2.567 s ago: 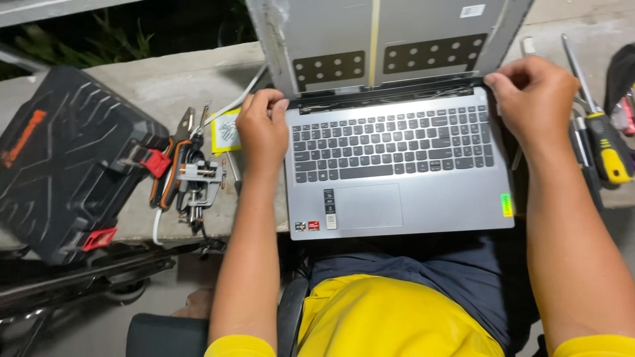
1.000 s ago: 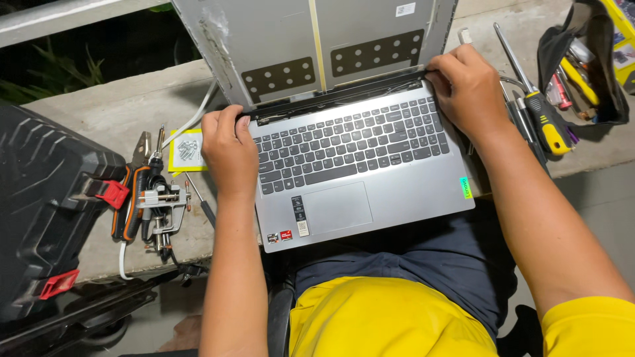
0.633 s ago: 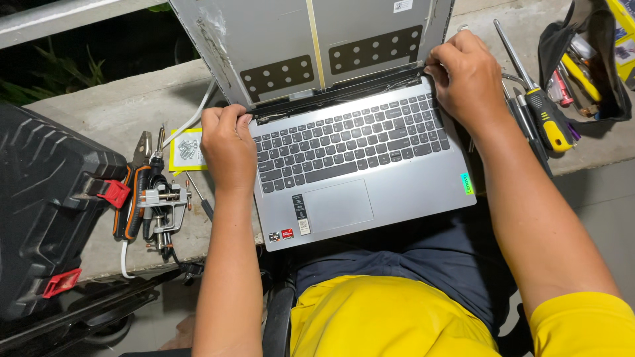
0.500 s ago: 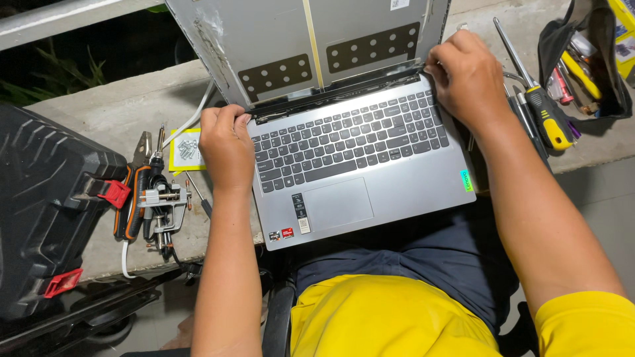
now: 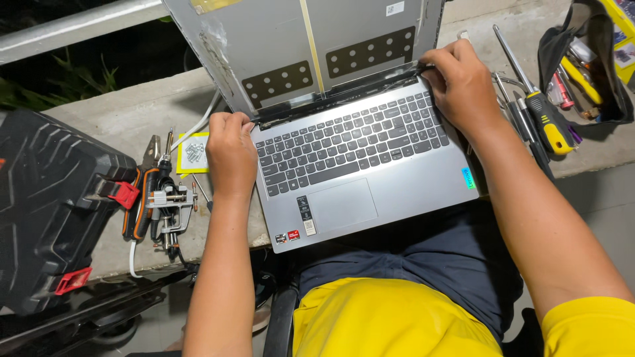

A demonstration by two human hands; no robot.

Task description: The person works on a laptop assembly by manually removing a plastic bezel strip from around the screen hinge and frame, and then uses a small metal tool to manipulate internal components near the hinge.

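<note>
Since the frame half a second back, almost nothing has shifted: both hands sit at the same two hinge corners, and the right hand has only crept slightly inward along the hinge line.

Fingers of the left hand are curled tight together and pressed onto the left hinge corner of the laptop, just left of centre in the frame. Fingers of the right hand, in the upper right, are bunched and seem to pinch at the dark strip by the right hinge; whether they grip a part there I cannot tell. The laptop rests partly on the person's lap and partly on the concrete tabletop, its bare, screenless lid tilted up at top centre.

To do this well, I judge both corners should be worked with even pressure, so the thin lid does not twist, and the base kept steady.

Left of the left hand lie pliers, a yellow pad of screws and a black case; a yellow-handled screwdriver lies at right.
</note>
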